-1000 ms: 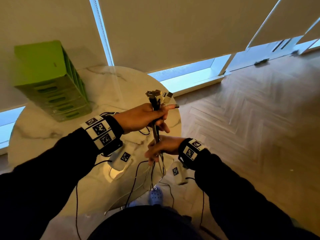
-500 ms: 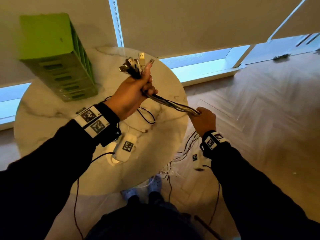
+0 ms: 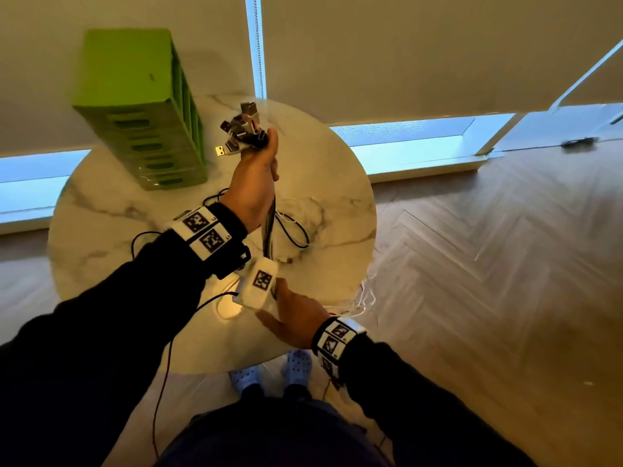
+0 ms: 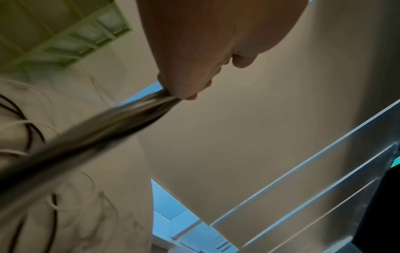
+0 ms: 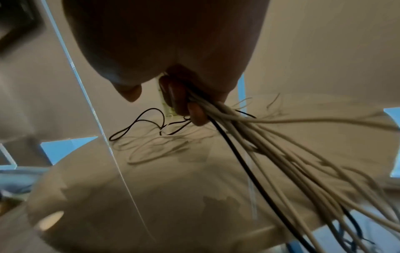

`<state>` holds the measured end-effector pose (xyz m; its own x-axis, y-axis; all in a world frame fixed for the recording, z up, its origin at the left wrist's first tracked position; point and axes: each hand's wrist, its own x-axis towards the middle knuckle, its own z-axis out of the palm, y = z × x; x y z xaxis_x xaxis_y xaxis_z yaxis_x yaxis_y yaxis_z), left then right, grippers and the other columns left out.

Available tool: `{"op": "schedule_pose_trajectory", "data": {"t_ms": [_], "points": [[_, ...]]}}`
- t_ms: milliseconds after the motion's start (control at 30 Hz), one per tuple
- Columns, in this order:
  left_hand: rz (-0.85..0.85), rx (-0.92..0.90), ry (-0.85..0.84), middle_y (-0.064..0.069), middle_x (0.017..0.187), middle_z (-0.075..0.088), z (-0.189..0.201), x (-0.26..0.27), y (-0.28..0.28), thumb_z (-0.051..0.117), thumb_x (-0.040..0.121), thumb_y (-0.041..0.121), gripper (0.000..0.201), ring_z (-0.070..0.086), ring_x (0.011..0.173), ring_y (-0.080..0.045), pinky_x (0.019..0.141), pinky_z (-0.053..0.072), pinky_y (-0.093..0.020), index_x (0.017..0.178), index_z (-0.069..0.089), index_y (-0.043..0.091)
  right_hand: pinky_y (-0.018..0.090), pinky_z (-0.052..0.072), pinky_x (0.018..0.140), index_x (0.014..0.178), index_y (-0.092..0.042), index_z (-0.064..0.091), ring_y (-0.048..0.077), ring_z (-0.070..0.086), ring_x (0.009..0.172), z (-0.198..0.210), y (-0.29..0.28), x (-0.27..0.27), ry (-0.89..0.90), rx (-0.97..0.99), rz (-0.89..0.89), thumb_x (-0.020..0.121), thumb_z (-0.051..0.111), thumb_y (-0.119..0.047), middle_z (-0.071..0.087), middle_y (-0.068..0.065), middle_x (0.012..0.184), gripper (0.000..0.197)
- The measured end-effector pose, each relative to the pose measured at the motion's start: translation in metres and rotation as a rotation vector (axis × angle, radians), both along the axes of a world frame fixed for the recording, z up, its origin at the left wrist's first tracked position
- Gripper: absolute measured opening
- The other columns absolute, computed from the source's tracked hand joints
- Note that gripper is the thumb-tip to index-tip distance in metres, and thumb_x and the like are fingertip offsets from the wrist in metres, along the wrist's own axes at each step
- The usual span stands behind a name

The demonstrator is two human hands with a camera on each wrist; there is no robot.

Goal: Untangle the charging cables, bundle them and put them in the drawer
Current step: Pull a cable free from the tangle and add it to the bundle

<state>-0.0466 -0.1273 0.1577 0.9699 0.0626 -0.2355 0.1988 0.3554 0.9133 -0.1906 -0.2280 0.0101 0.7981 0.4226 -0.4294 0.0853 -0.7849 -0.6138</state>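
A: What stays hidden from the head camera?

B: Mostly the right hand [image 3: 296,318]. The white wrist camera unit [image 3: 258,284] covers its fingers, so from above I cannot tell how they lie. It sits near the front edge of the round marble table [image 3: 101,214].

A: And the wrist view?

B: That settles it. There the right hand [image 5: 173,51] has its fingers [image 5: 195,113] curled round the charging cables [image 5: 270,145], mostly white with one black, which fan out below the grip and run off the picture, blurred.

A: The left hand?

B: The left hand [image 3: 253,183] is raised above the table's middle, fist wrapped round the same charging cables [image 3: 268,227]. The plug ends [image 3: 242,129] splay out above the thumb. Its own wrist camera never shows those plugs; it shows only the heel of the left hand [image 4: 194,51] and the strands leaving it as one streaked, smeared band, pulled straight, I think.

A: Anything else on the table?

B: A green drawer unit [image 3: 141,109] at the table's far left. Loose black and white loops lie on the marble under the left hand. The cables' far ends drop past the table's right edge, too faint to follow.
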Motion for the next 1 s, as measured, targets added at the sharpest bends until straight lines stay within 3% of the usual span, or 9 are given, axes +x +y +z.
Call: {"op": "schedule_pose_trajectory", "data": {"t_ms": [167,267,367,467,533,600,700,867,1000], "points": [[-0.249,-0.074,0.012,0.010,0.060,0.027,-0.010,-0.002,0.049,0.050,0.103,0.032,0.028,0.021,0.051,-0.008,0.048,0.022,-0.022,0.078,0.040,0.026,0.043,0.046,0.100,0.157,-0.011,0.005,0.036,0.055,0.124,-0.013,-0.017,0.027,0.132,-0.201,0.052,0.101,0.047,-0.049,0.049,0.018,0.146,0.080],[-0.332,0.015,0.002,0.010,0.055,0.022,-0.020,-0.014,0.079,0.056,0.101,0.031,0.028,0.017,0.044,-0.008,0.042,0.019,-0.022,0.077,0.041,0.028,0.043,0.046,0.095,0.153,-0.019,0.017,0.037,0.055,0.118,-0.005,-0.024,0.037,0.161,-0.164,0.304,0.093,0.052,-0.064,0.053,0.017,0.135,0.083],[-0.240,0.025,0.000,0.011,0.052,0.020,-0.020,-0.022,0.103,0.054,0.102,0.030,0.032,0.012,0.044,-0.010,0.044,0.012,-0.025,0.073,0.040,0.028,0.042,0.039,0.093,0.130,-0.028,0.049,0.035,0.050,0.114,0.011,-0.021,0.056,0.159,-0.132,0.442,0.096,0.038,-0.069,0.052,0.015,0.119,0.055],[-0.116,-0.022,-0.004,0.007,0.055,0.014,-0.015,-0.028,0.119,0.051,0.103,0.028,0.036,0.008,0.047,-0.013,0.048,0.009,-0.030,0.068,0.044,0.026,0.043,0.040,0.101,0.119,-0.026,0.065,0.024,0.052,0.111,0.026,-0.014,0.092,0.155,0.006,0.311,0.097,0.027,-0.068,0.056,0.008,0.118,0.061],[-0.081,-0.019,-0.013,0.007,0.055,0.015,-0.016,-0.033,0.123,0.051,0.102,0.028,0.035,0.010,0.045,-0.012,0.048,0.010,-0.029,0.069,0.044,0.026,0.044,0.039,0.104,0.123,-0.022,0.064,0.023,0.051,0.110,0.014,-0.011,0.117,0.079,-0.035,0.308,0.102,0.031,-0.056,0.055,0.009,0.115,0.052],[-0.069,-0.008,-0.015,0.009,0.053,0.019,-0.021,-0.039,0.123,0.052,0.102,0.028,0.033,0.013,0.043,-0.010,0.046,0.011,-0.028,0.072,0.040,0.026,0.045,0.039,0.106,0.129,-0.021,0.058,0.030,0.051,0.116,-0.008,-0.009,0.135,0.056,-0.200,0.344,0.104,0.039,-0.045,0.052,0.012,0.125,0.039],[-0.036,0.030,0.011,0.007,0.057,0.019,-0.028,-0.050,0.121,0.053,0.103,0.022,0.033,0.011,0.047,-0.013,0.047,0.012,-0.030,0.073,0.040,0.027,0.045,0.044,0.101,0.134,-0.024,0.051,0.037,0.051,0.112,-0.034,-0.004,0.139,0.030,-0.385,0.392,0.101,0.044,-0.037,0.043,0.014,0.131,0.036],[-0.021,0.101,0.031,0.000,0.064,0.014,-0.037,-0.065,0.120,0.056,0.102,0.024,0.037,0.009,0.053,-0.017,0.049,0.013,-0.033,0.069,0.040,0.028,0.043,0.044,0.091,0.130,-0.018,0.050,0.039,0.055,0.111,-0.049,0.014,0.136,-0.131,-0.430,0.445,0.097,0.052,-0.022,0.047,0.014,0.125,0.033],[0.016,0.109,0.052,-0.006,0.067,0.011,-0.041,-0.071,0.124,0.054,0.103,0.023,0.037,0.007,0.057,-0.023,0.050,0.014,-0.033,0.069,0.040,0.026,0.041,0.044,0.096,0.126,-0.012,0.058,0.037,0.056,0.115,-0.043,0.031,0.143,-0.121,-0.388,0.528,0.098,0.053,-0.022,0.054,0.015,0.125,0.030]]}}
